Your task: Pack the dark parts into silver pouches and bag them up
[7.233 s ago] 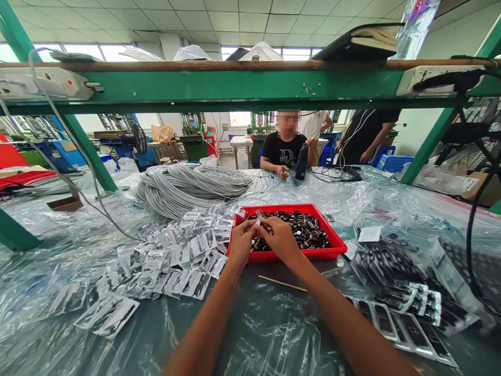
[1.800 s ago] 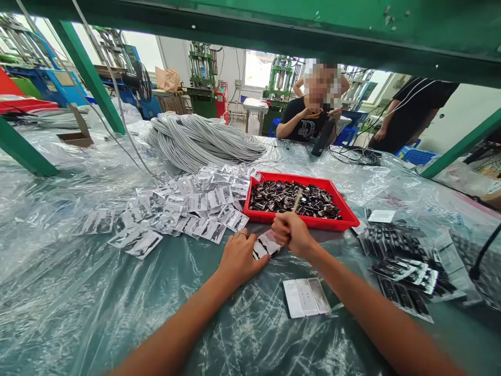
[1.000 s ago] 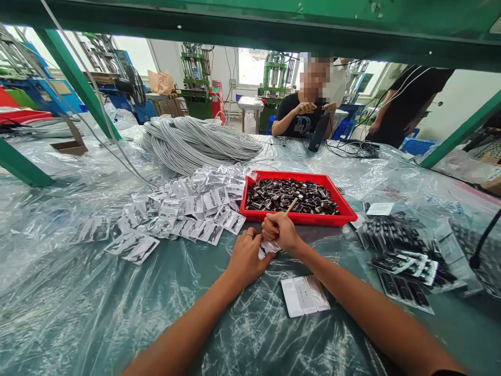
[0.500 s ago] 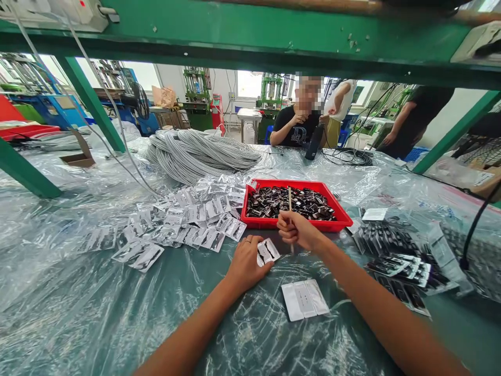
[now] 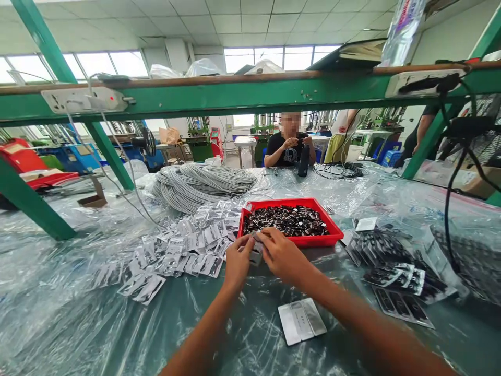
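Observation:
My left hand (image 5: 239,261) pinches the left edge of a small silvery packet (image 5: 256,255) just in front of the red tray. From the right, my right hand (image 5: 282,255) has its fingers closed on the top of the same packet. The red tray (image 5: 337,237) holds a heap of small dark pieces with metal ends. A flat silver-white packet (image 5: 302,320) lies on the plastic-covered table nearer to me. Left of my hands spreads a pile of white and clear packets (image 5: 195,245).
A coil of grey cable (image 5: 199,183) lies behind the packets. Stacks of dark-filled packets (image 5: 385,253) are at the right. A green beam (image 5: 235,96) crosses above the table. Across the table sits a person (image 5: 289,149) beside a black bottle (image 5: 303,161).
The view has tilted up. My right hand has moved left from the tray's front to the packet, and the thin stick it held no longer shows. The packet is now raised between both hands.

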The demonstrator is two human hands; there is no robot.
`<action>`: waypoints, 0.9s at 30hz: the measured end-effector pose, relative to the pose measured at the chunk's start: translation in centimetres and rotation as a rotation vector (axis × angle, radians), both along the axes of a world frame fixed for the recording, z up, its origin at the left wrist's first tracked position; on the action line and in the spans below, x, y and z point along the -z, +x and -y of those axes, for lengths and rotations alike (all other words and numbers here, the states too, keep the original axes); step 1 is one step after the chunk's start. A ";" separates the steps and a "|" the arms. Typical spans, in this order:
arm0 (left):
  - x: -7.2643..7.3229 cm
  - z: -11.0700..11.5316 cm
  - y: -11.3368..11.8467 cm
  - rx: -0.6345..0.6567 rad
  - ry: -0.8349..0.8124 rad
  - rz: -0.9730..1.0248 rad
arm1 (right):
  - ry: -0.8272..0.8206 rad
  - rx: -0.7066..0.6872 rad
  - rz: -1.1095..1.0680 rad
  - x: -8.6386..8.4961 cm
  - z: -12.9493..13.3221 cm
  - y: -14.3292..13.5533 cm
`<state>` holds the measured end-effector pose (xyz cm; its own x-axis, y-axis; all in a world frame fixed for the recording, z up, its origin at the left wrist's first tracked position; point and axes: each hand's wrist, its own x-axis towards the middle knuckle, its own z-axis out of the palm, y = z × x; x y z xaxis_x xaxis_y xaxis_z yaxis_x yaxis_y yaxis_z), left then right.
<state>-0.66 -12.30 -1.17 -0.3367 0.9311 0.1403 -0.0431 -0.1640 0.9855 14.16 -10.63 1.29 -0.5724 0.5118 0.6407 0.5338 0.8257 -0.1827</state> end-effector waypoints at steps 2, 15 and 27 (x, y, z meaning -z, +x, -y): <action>-1.1 -1.7 1.0 -0.075 0.085 0.097 | 0.042 0.043 -0.037 -0.4 -1.4 -1.7; -3.0 -7.1 0.7 0.266 0.011 -0.017 | -0.476 -0.043 -0.479 -0.6 -10.0 1.9; -0.3 -8.1 0.5 -0.011 0.041 0.036 | -0.065 0.121 -0.201 0.0 -7.7 -0.1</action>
<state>-0.11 -4.24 -0.87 -0.3528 0.9209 0.1661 -0.0767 -0.2054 0.9757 14.03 -2.93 1.28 -0.3689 0.6128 0.6988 0.5754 0.7410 -0.3461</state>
